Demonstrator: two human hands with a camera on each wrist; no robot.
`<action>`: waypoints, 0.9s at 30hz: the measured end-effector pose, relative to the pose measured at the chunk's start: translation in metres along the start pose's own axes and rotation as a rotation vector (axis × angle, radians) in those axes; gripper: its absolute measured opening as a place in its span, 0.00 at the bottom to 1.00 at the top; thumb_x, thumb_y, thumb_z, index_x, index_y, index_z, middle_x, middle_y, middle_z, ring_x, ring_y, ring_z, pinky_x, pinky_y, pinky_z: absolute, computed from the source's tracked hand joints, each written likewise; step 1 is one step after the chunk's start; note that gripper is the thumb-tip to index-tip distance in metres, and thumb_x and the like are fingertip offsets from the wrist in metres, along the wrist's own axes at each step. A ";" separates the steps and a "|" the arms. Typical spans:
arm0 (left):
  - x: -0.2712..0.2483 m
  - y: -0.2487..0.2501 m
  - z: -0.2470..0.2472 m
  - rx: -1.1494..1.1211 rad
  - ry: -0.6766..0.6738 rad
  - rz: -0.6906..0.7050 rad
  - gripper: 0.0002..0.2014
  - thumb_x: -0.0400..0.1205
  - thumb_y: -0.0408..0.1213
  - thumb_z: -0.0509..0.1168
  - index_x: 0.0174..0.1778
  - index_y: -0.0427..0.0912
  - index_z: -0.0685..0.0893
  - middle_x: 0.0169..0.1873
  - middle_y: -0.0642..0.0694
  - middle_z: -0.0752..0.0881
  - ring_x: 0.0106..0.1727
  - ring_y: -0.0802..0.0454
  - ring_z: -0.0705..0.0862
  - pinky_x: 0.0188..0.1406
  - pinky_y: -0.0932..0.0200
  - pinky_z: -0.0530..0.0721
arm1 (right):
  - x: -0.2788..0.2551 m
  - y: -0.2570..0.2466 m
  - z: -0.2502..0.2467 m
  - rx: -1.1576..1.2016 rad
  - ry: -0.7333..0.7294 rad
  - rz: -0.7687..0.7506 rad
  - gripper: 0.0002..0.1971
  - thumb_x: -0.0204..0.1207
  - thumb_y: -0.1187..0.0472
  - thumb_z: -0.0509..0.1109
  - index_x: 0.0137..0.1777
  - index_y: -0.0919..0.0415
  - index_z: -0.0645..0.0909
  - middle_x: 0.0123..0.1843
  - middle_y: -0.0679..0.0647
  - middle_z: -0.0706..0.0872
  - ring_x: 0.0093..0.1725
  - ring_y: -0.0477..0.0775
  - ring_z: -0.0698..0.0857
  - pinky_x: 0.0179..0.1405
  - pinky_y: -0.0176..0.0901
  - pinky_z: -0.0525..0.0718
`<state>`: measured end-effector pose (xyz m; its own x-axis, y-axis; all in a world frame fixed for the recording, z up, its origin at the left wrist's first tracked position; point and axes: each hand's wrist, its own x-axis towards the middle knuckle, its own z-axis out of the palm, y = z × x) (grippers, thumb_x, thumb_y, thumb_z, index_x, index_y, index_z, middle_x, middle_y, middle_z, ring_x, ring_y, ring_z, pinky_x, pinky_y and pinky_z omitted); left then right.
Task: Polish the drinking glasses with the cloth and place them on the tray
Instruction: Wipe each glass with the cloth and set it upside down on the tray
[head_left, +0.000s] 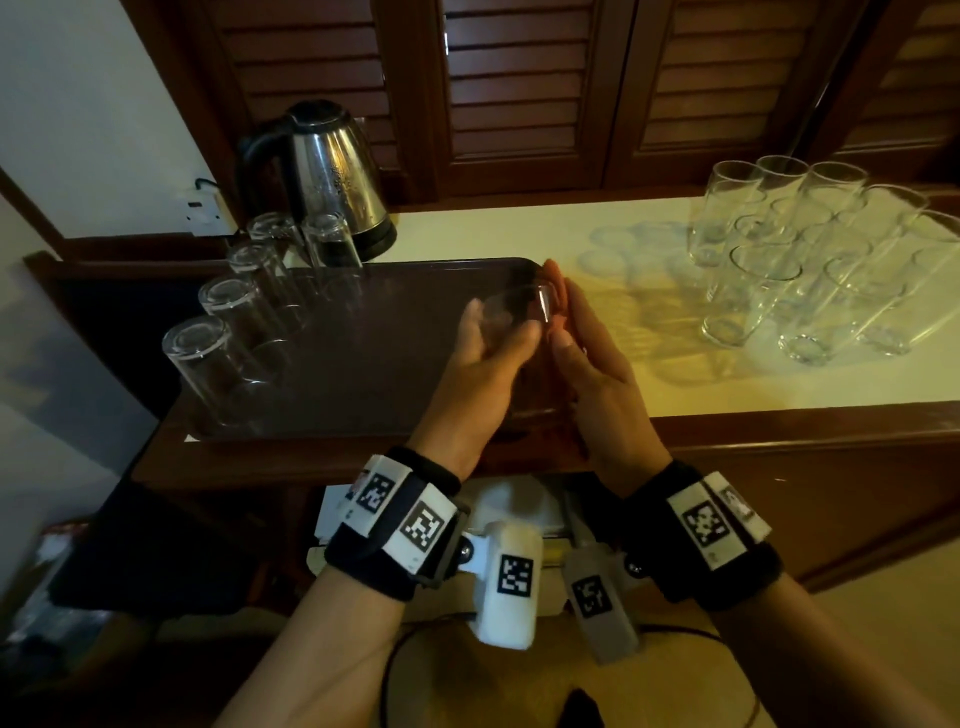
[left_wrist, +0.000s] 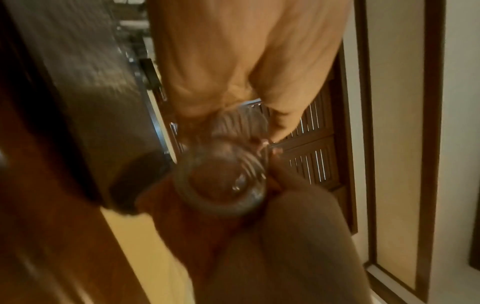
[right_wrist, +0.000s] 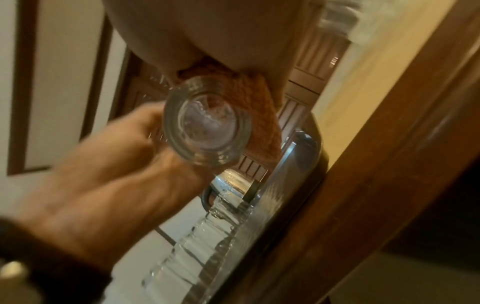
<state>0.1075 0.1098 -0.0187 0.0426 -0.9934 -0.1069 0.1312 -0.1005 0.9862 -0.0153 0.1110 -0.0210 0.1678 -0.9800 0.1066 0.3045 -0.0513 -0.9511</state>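
My left hand (head_left: 488, 348) grips a clear drinking glass (head_left: 519, 312) lying on its side above the right end of the dark tray (head_left: 374, 364). My right hand (head_left: 592, 358) holds an orange cloth (head_left: 540, 379) against the glass's right side. The right wrist view shows the glass's thick base (right_wrist: 207, 123) with the knitted cloth (right_wrist: 262, 115) beside it, coming out from under my right hand (right_wrist: 207, 30); my left hand (right_wrist: 109, 170) curls round the glass. In the left wrist view the glass (left_wrist: 221, 181) sits between both hands, over the cloth (left_wrist: 182, 216).
Several upturned glasses (head_left: 213, 358) stand in a row along the tray's left side. A cluster of upright glasses (head_left: 810, 260) fills the cream counter (head_left: 519, 228) at the right. A steel kettle (head_left: 327, 171) stands behind the tray. Wooden shutters (head_left: 519, 78) back the counter.
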 end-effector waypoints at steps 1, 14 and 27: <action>-0.002 0.000 0.004 -0.002 -0.005 0.005 0.40 0.75 0.59 0.72 0.82 0.56 0.64 0.68 0.48 0.83 0.69 0.49 0.83 0.71 0.39 0.81 | 0.000 0.002 0.002 -0.053 -0.004 -0.008 0.24 0.86 0.50 0.62 0.82 0.35 0.69 0.75 0.54 0.81 0.74 0.59 0.81 0.75 0.63 0.78; -0.006 -0.006 0.007 -0.031 0.023 0.014 0.38 0.78 0.56 0.67 0.84 0.52 0.63 0.69 0.47 0.83 0.68 0.49 0.84 0.71 0.40 0.81 | 0.005 0.004 0.001 -0.152 -0.012 -0.053 0.24 0.86 0.53 0.59 0.81 0.33 0.66 0.70 0.37 0.81 0.73 0.54 0.79 0.76 0.59 0.78; -0.004 0.002 -0.001 -0.026 -0.012 -0.001 0.38 0.78 0.58 0.69 0.83 0.50 0.66 0.69 0.48 0.83 0.68 0.52 0.83 0.65 0.52 0.83 | 0.009 0.008 0.002 -0.088 -0.037 -0.053 0.25 0.88 0.53 0.60 0.84 0.38 0.66 0.75 0.47 0.80 0.75 0.57 0.79 0.77 0.63 0.76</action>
<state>0.1090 0.1138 -0.0163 0.0306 -0.9938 -0.1064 0.1565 -0.1004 0.9826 -0.0097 0.1016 -0.0273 0.1884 -0.9679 0.1665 0.2304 -0.1212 -0.9655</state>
